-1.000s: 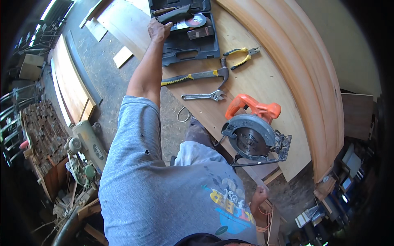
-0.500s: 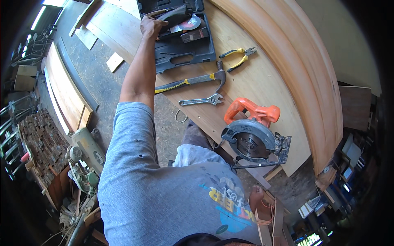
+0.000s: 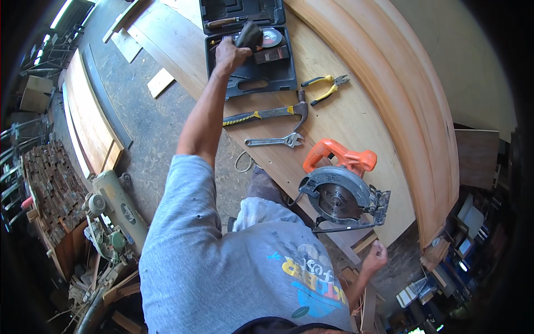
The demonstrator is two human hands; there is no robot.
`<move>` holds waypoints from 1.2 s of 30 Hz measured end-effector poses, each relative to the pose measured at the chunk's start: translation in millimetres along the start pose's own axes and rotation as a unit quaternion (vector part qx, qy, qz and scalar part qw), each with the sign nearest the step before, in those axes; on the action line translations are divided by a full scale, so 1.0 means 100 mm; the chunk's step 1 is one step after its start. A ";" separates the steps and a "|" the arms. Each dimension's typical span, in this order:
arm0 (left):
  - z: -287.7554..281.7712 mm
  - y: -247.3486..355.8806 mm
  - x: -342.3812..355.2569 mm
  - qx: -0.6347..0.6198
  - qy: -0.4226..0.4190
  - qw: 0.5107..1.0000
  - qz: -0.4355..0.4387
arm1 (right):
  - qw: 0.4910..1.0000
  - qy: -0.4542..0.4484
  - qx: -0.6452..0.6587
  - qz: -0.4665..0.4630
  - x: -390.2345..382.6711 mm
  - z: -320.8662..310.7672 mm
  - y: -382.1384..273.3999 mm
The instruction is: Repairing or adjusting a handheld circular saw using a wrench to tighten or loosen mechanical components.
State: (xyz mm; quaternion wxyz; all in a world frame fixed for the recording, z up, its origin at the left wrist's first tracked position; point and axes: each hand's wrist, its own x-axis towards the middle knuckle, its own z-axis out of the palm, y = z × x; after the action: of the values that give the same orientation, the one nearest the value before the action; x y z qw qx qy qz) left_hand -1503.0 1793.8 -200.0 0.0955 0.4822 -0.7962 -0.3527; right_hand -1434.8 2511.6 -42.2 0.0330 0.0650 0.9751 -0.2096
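My left hand [image 3: 231,55] reaches over a black tool case [image 3: 239,92] that lies spread open on the wooden board. Its fingers are closed on a dark grey object [image 3: 250,35], whose kind I cannot make out. Beside that, inside the case, are a cutting disc [image 3: 271,38] and a small dark box [image 3: 272,54]. A wooden-handled tool [image 3: 225,22] rests in the case's lid. Out to the right of my body, near the board's lower corner, my right hand [image 3: 376,256] hangs with curled fingers and nothing visible in it.
On the board lie a claw hammer [image 3: 267,113], an adjustable wrench [image 3: 273,141], yellow-handled pliers [image 3: 327,88] and an orange circular saw [image 3: 340,181]. Long curved wooden pieces [image 3: 400,94] edge the far right. Machinery [image 3: 118,209] and stacked wood [image 3: 53,192] stand at left.
My left hand has drawn back toward me and right with the dark grey object, which now stands more upright. My right hand has swung outward and forward. The view has shifted slightly.
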 end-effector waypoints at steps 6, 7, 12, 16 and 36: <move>-0.34 0.22 -1.18 -0.489 -0.122 0.864 -0.007 | 0.990 0.019 0.061 -0.123 0.41 -0.35 -1.37; -0.41 0.34 -1.42 -0.491 -0.149 0.857 0.048 | 0.986 -0.020 0.107 -0.124 0.44 -0.35 -1.63; -0.44 0.92 -2.27 -0.538 -0.318 0.752 0.209 | 0.798 -0.324 0.495 -0.112 0.55 0.17 -2.89; -0.35 0.99 -2.42 -0.477 -0.385 0.759 0.219 | 0.736 -0.477 0.464 -0.123 0.62 0.39 -3.20; 0.45 0.90 -2.39 -0.788 -0.446 0.422 -0.053 | 0.621 -0.524 0.573 -0.107 0.74 0.86 -3.19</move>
State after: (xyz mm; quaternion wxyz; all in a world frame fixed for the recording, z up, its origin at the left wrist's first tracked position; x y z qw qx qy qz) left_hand -1464.6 2040.3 -129.8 0.0463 0.0129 -0.0753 -0.9960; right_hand -1549.2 2196.1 1.7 0.4720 -0.1550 0.4754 -0.7261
